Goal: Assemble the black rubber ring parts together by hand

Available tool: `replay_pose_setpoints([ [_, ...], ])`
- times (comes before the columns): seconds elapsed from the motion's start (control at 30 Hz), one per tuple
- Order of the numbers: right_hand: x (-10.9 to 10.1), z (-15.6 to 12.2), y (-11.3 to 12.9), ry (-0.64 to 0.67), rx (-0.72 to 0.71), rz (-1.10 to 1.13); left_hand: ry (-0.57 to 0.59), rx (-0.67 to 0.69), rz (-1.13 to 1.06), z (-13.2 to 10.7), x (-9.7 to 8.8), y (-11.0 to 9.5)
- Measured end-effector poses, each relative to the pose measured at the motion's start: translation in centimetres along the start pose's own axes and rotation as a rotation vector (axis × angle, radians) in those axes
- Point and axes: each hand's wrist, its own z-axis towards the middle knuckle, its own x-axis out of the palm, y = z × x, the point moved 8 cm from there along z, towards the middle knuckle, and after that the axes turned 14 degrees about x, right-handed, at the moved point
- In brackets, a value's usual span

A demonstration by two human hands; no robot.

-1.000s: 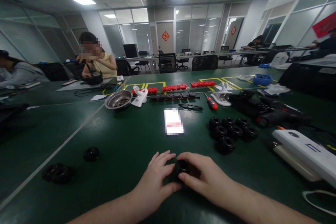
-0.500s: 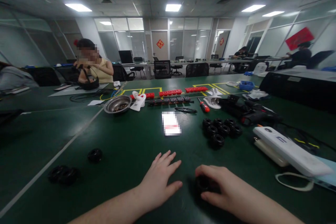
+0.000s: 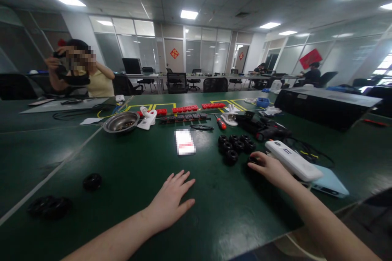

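My right hand [image 3: 267, 166] is closed around a black toy tyre [image 3: 252, 160], mostly hidden by the fingers, just right of a cluster of several black tyres [image 3: 238, 144]. Flat on the green table [image 3: 208, 195] rests my left hand [image 3: 172, 195], fingers spread, holding nothing. Ahead of it lies a bright white card or screen [image 3: 185, 142], its surface blurred out. To the left sit a single tyre [image 3: 92, 181] and a touching pair of tyres [image 3: 49, 207].
A metal bowl [image 3: 121, 123] with small parts stands back left. Red toy blocks [image 3: 185, 109], a dark chassis strip [image 3: 185, 118] and a red screwdriver [image 3: 220, 122] lie farther off. On the right are a white device [image 3: 294, 160] and a black box [image 3: 324, 108]. A person [image 3: 98, 77] sits across, left.
My right hand has carried the tyre forward and right, beside the tyre cluster. My left hand stays flat on the table. The view has turned right, and the seated person's arms have risen.
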Motion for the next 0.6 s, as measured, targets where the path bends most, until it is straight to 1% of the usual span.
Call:
replay_pose_setpoints([
  [0.1, 0.6, 1.5, 1.0, -0.040, -0.011, 0.010, -0.001, 0.002, -0.003, 0.0, -0.1, 0.0],
  [0.17, 0.8, 2.0, 1.3, -0.059, -0.020, 0.013, -0.007, 0.007, -0.004, 0.0, -0.2, 0.1],
  [0.23, 0.9, 1.8, 1.3, -0.068, -0.028, 0.011, -0.010, 0.014, -0.011, 0.0, -0.2, 0.1],
  [0.3, 0.6, 0.9, 1.1, -0.071, -0.036, 0.007, -0.012, 0.022, -0.019, 0.0, -0.1, 0.1],
  [0.37, 0.2, -0.8, 0.5, -0.071, -0.045, 0.009, -0.015, 0.021, -0.028, 0.0, -0.1, 0.1],
  [0.43, -0.2, -3.1, -0.9, -0.059, -0.060, 0.033, -0.026, 0.005, -0.040, -0.1, -0.3, -0.1],
  [0.53, -0.7, -7.4, -4.7, -0.018, -0.078, 0.097, -0.058, -0.024, -0.082, -0.2, -1.5, -1.0],
  [0.6, -1.1, -10.5, -8.0, -0.045, -0.081, 0.132, -0.096, -0.024, -0.124, -0.6, -2.7, -2.3],
])
